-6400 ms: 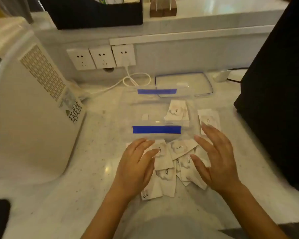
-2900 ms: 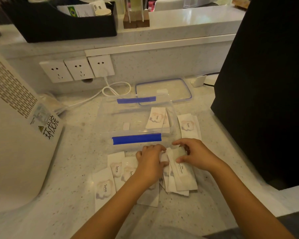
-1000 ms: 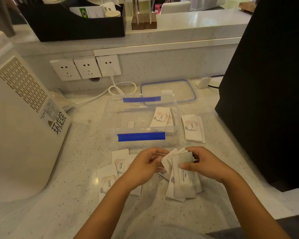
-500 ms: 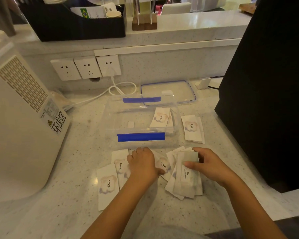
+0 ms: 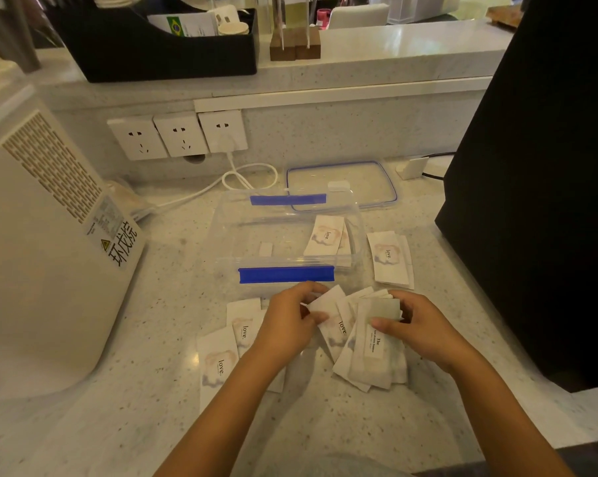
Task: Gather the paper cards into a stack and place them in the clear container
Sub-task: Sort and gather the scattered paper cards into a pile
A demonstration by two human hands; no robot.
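White appliance (image 5: 46, 256), far left: perforated vent panel and a warning sticker on its side; stands on the speckled tabletop (image 5: 146, 390).
Wall sockets (image 5: 177, 134), three in a row on the back wall; a white cable (image 5: 235, 179) plugged into the rightmost one, looped on the tabletop.
Loose cards (image 5: 222, 359), left of centre: a few lying flat and overlapping, printed "love", partly under the left forearm.
Left hand (image 5: 287, 327): grip closed on one card (image 5: 328, 304) by thumb and fingers, the card lifted at an angle and touching the bundle to its right.
Clear container (image 5: 228, 235), centre, open, with blue tape strips on its near and far rims; inside, at the right end, a small stack of cards (image 5: 327, 235); a small white scrap on its floor, possibly a label.
Clear lid (image 5: 359, 182), blue-edged, flat on the tabletop just behind the container.
Card bundle (image 5: 370, 352), in front of the container: uneven, fanned, its lower end resting on the tabletop.
Right hand (image 5: 418, 330): grip closed on the bundle's upper end, thumb on top.
Two or so cards (image 5: 389, 258), flat, just beside the container's right wall.
Black object (image 5: 538, 187), large, far right; identity unclear.
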